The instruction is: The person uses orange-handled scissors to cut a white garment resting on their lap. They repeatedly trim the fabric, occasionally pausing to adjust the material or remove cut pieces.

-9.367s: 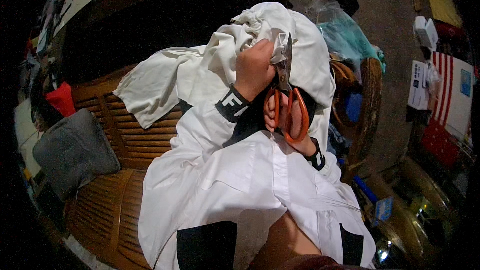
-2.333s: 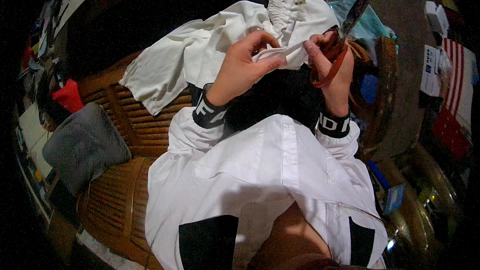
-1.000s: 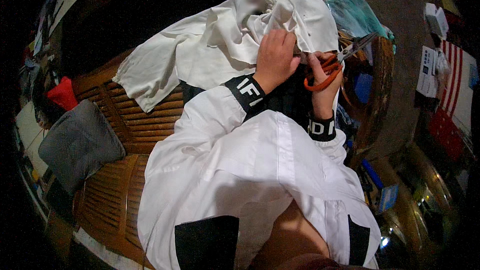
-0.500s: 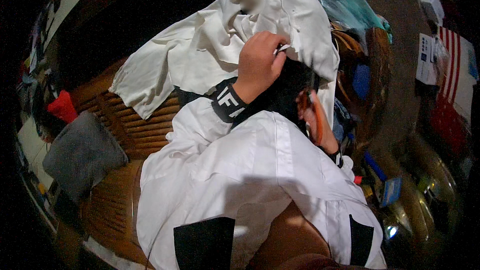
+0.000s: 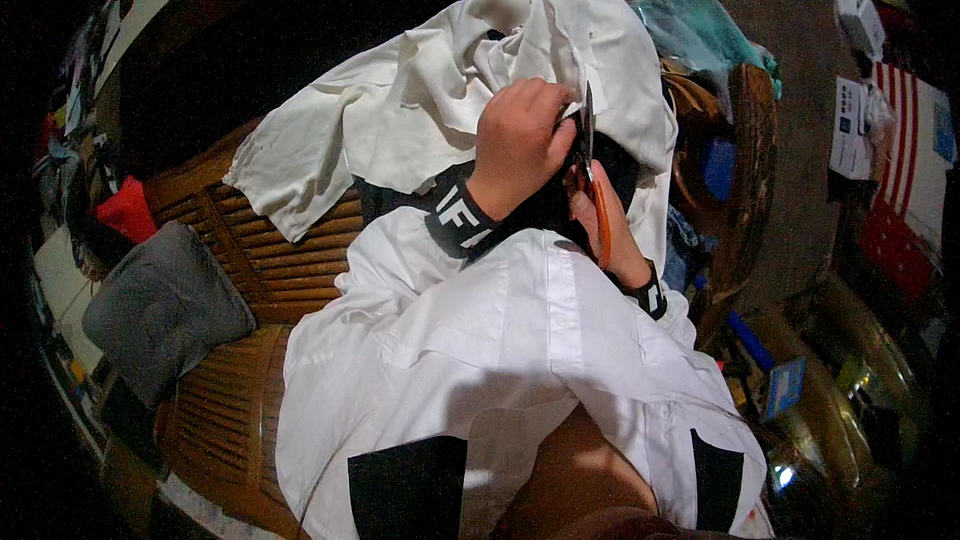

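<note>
Single head-worn fisheye view; we look steeply down over our own chest, close onto both hands. Edges curve toward the dark rim. Forearms enter from below, wooden slats lie left of the hands, floor clutter right.

The person's left hand (image 5: 520, 135) is closed on a fold of white cloth (image 5: 440, 100) that spills away toward ten o'clock over a slatted wooden bench (image 5: 280, 260). At its three o'clock side, the right hand (image 5: 600, 230) holds orange-handled scissors (image 5: 590, 175) upright, blades pointing to twelve o'clock and lying against the cloth just beside the left knuckles. Both wrists wear black cuffs on white sleeves. A grey cushion (image 5: 160, 305) lies on the bench at eight o'clock, a red object (image 5: 128, 210) beyond it at nine. A teal plastic bag (image 5: 700, 25) sits at one o'clock.
</note>
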{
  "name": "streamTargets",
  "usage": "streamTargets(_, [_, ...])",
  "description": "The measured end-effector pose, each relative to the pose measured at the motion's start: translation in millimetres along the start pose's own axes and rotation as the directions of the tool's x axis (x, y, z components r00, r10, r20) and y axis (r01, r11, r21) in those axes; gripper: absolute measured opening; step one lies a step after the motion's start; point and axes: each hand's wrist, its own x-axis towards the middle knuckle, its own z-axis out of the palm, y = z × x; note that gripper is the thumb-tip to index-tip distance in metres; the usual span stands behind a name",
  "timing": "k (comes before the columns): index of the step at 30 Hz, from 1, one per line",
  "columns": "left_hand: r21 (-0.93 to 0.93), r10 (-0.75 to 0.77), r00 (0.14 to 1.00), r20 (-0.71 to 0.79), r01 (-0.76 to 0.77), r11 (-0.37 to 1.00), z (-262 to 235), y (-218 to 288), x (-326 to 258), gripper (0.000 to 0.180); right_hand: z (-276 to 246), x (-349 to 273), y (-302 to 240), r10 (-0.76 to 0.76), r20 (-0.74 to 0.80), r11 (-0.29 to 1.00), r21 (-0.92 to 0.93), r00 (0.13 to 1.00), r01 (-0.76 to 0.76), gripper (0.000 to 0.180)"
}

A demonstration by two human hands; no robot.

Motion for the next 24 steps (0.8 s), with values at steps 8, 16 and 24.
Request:
streamTargets(8, [-0.085, -0.002, 1.0, 0.007, 0.003, 0.996, -4.1, 5.8, 1.5, 0.021, 3.2, 9.9, -7.8, -0.126, -0.038, 0.992, 0.002, 0.991, 0.126, 0.037])
streamTargets(16, [-0.116, 0.148, 0.956, -0.252, -0.182, 0.976, -17.1, -16.1, 27.5, 0.027, 3.0, 11.6, -1.5, -0.173, -0.007, 0.982, 0.075, 0.985, 0.173, 0.037])
streamTargets(24, [-0.386, 0.007, 0.999, -0.032, -0.018, 0.922, 11.4, -23.0, 49.5, 0.027, 6.6, 16.2, -4.1, -0.112, -0.01, 0.927, 0.36, 0.994, 0.108, 0.052])
